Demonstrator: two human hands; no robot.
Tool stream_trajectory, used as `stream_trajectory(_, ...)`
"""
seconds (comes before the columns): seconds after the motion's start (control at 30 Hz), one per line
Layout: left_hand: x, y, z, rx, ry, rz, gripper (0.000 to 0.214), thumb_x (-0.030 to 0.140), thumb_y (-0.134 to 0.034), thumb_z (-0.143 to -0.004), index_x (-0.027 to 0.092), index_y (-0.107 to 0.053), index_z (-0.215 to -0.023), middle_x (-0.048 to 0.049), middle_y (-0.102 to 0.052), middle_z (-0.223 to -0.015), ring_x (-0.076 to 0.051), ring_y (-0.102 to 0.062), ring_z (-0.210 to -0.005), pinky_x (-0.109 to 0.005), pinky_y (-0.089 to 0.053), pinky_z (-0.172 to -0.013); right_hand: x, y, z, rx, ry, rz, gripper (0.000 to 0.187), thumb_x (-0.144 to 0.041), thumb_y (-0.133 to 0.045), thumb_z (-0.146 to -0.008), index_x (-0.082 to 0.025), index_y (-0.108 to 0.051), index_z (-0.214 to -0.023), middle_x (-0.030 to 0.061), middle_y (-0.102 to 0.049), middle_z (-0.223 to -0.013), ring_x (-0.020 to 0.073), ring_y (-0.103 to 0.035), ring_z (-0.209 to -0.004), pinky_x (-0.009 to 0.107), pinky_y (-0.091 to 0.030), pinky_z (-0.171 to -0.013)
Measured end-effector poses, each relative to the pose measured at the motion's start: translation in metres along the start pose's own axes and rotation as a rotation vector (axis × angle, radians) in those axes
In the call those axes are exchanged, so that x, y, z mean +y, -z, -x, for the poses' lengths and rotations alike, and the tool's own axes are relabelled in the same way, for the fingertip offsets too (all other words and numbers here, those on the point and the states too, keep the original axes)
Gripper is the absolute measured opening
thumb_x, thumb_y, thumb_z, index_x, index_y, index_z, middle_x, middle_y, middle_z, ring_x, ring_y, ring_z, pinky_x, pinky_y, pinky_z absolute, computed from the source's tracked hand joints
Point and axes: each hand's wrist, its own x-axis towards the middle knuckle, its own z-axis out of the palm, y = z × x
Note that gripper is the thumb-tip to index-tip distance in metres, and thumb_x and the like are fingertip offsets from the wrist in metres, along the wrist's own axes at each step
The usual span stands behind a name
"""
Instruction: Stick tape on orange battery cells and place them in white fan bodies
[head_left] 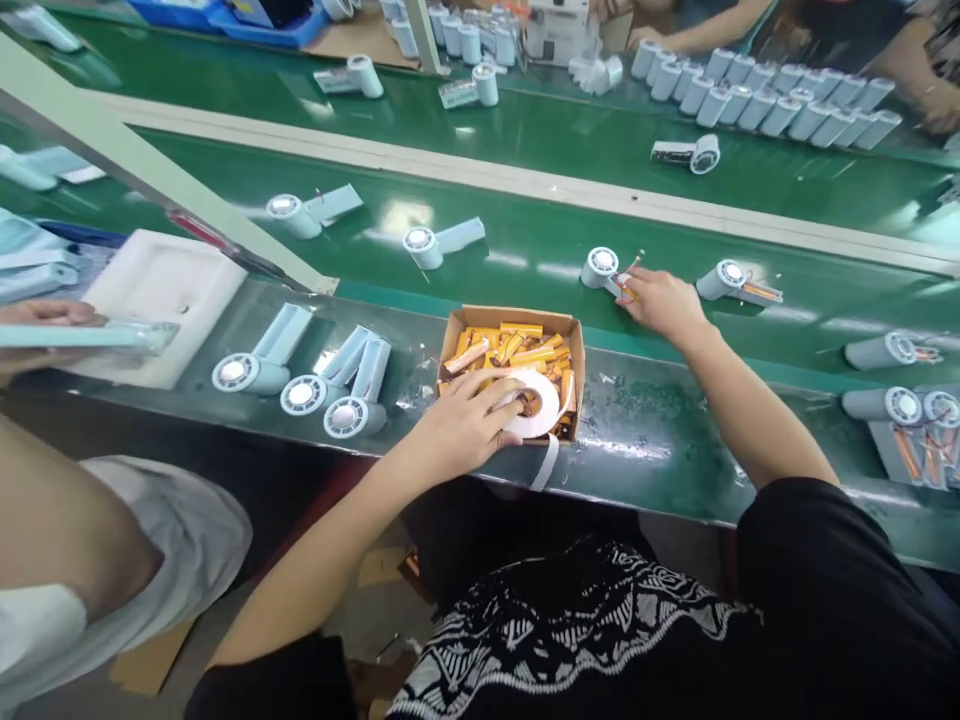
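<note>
My left hand (469, 425) is closed on a roll of white tape (541, 405), with its fingers reaching the roll's hole. A loose tape end hangs down over the bench edge. Under the roll is a cardboard box (580, 345) full of orange battery packs (521, 330). Farther right, my right hand (667, 303) is closed at the handle of a light-blue handheld fan (601, 265) on the green belt. Something orange shows at its fingertips, partly hidden by the fingers. Another fan (724, 280) with orange inside its open handle lies just right of that hand.
Three fans (304, 395) lie on the bench to the left. Beside them a co-worker's hand (56, 313) holds a light-blue part above a white tray (161, 300). More fans (424, 245) lie along the green belt (525, 225). A slanted metal post (150, 160) rises at the left.
</note>
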Motion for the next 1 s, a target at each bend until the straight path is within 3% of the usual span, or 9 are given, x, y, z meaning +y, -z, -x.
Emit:
stream_trajectory(0.13,0.009,-0.015,0.02,0.176,0.033,-0.013,0.03,0.043,-0.071,-0.098,0.036,-0.078,-0.127,-0.0036,-0.073,-0.141,-0.036,-0.048,-0.153,-0.059,-0.043,-0.13,-0.049,0.041,0.068,0.164,-0.09,-0.491,0.053,-0.066,-0.056,-0.103,-0.021,-0.077,-0.121,0.0136,-0.079,-0.116,0.0286,-0.074,-0.09,0.04,-0.058,-0.079)
stream_trajectory(0.23,0.016,-0.025,0.038,0.336,0.043,-0.058,0.029,0.046,-0.075,-0.096,0.034,-0.076,-0.123,-0.0061,-0.073,-0.137,-0.04,-0.04,-0.158,-0.065,-0.041,-0.13,-0.111,0.046,0.128,-0.244,0.031,-1.08,0.07,-0.082,-0.065,-0.091,-0.026,-0.072,-0.133,0.0096,-0.08,-0.116,0.0196,-0.071,-0.067,0.033,-0.057,-0.059)
stream_trajectory(0.3,0.016,-0.031,0.047,0.473,-0.007,-0.09,0.03,0.034,-0.077,-0.095,0.03,-0.073,-0.125,-0.0078,-0.073,-0.137,-0.041,-0.039,-0.159,-0.068,-0.043,-0.128,-0.148,0.037,0.156,-0.59,0.068,-1.245,0.062,-0.078,-0.071,-0.09,-0.023,-0.077,-0.119,0.0065,-0.081,-0.099,0.0154,-0.067,-0.057,0.027,-0.051,-0.051)
stream_trajectory(0.37,0.01,-0.036,0.055,0.624,-0.032,-0.123,0.036,0.014,-0.074,-0.093,0.024,-0.069,-0.127,-0.0099,-0.073,-0.133,-0.04,-0.038,-0.159,-0.068,-0.047,-0.124,-0.173,0.028,0.168,-0.838,0.162,-1.224,0.05,-0.068,-0.068,-0.098,-0.019,-0.079,-0.097,0.002,-0.075,-0.074,0.0122,-0.06,-0.05,0.024,-0.046,-0.049)
stream_trajectory(0.47,-0.002,-0.043,0.066,0.75,0.017,-0.137,0.037,-0.003,-0.066,-0.089,0.017,-0.066,-0.12,-0.0117,-0.075,-0.12,-0.04,-0.04,-0.158,-0.067,-0.048,-0.123,-0.185,0.026,0.149,-0.972,0.503,-0.983,0.043,-0.058,-0.068,-0.102,-0.018,-0.08,-0.089,-0.0011,-0.067,-0.061,0.0116,-0.057,-0.051,0.024,-0.043,-0.054)
stream_trajectory(0.53,-0.005,-0.05,0.074,0.785,0.06,-0.108,0.032,-0.003,-0.065,-0.09,0.017,-0.065,-0.115,-0.011,-0.076,-0.114,-0.037,-0.051,-0.151,-0.067,-0.048,-0.124,-0.179,0.033,0.114,-0.875,0.622,-0.813,0.035,-0.053,-0.07,-0.102,-0.02,-0.081,-0.1,0.0003,-0.073,-0.071,0.0129,-0.061,-0.059,0.025,-0.044,-0.06)
stream_trajectory(0.7,0.012,-0.067,0.085,0.922,0.212,-0.077,0.024,0.004,-0.068,-0.091,0.019,-0.065,-0.11,-0.0094,-0.076,-0.107,-0.034,-0.066,-0.132,-0.065,-0.054,-0.117,-0.162,0.041,0.012,-0.245,0.614,-0.46,0.026,-0.031,-0.057,-0.108,-0.017,-0.077,-0.116,0.0122,-0.079,-0.112,0.023,-0.071,-0.098,0.035,-0.052,-0.09)
stream_trajectory(0.87,0.025,-0.082,0.075,0.97,0.214,-0.005,0.023,0.006,-0.06,-0.093,0.017,-0.064,-0.113,-0.0091,-0.079,-0.105,-0.022,-0.077,-0.101,-0.063,-0.046,-0.124,-0.15,0.003,-0.031,-0.233,0.889,-0.142,0.037,-0.039,-0.062,-0.103,-0.031,-0.073,-0.137,0.0103,-0.079,-0.104,0.0261,-0.071,-0.09,0.039,-0.056,-0.08)
stream_trajectory(1.0,0.009,-0.094,0.07,0.93,0.23,-0.016,0.025,0.02,-0.065,-0.097,0.013,-0.066,-0.121,-0.0118,-0.08,-0.111,-0.022,-0.076,-0.103,-0.061,-0.032,-0.134,-0.128,-0.04,-0.053,-0.049,0.867,-0.295,0.027,-0.048,-0.058,-0.1,-0.037,-0.081,-0.108,0.0153,-0.08,-0.103,0.0342,-0.076,-0.096,0.049,-0.06,-0.073)
